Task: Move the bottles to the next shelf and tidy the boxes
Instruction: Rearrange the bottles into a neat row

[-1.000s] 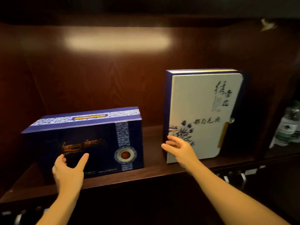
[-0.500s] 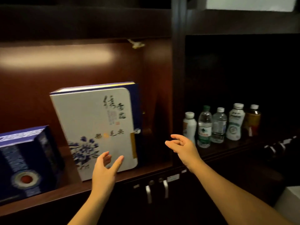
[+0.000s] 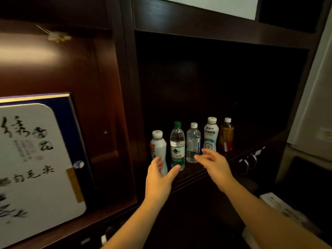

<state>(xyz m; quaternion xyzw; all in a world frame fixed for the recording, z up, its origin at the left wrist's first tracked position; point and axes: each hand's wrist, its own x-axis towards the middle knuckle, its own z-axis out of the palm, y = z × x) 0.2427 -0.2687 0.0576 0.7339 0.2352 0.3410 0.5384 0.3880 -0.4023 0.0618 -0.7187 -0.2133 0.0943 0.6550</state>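
Observation:
Several bottles stand in a row on the dark right-hand shelf (image 3: 239, 155): a white bottle (image 3: 157, 148), a green-capped water bottle (image 3: 177, 146), a clear water bottle (image 3: 193, 142), a white-and-teal drink bottle (image 3: 211, 134) and an amber tea bottle (image 3: 226, 135). My left hand (image 3: 159, 178) is open just in front of the white bottle, thumb near the green-capped one. My right hand (image 3: 213, 163) is open in front of the clear bottle, holding nothing. A tall white-and-blue gift box (image 3: 36, 168) stands upright on the left shelf.
A vertical wooden divider (image 3: 127, 105) separates the two shelf bays. Metal cabinet handles (image 3: 249, 161) hang below the right shelf. A pale appliance or wall panel (image 3: 312, 105) rises at far right, and a white box (image 3: 280, 207) lies low on the right.
The view has swung right from the boxes to the bottle shelf. Both hands left the boxes and moved right, now open just in front of the bottles.

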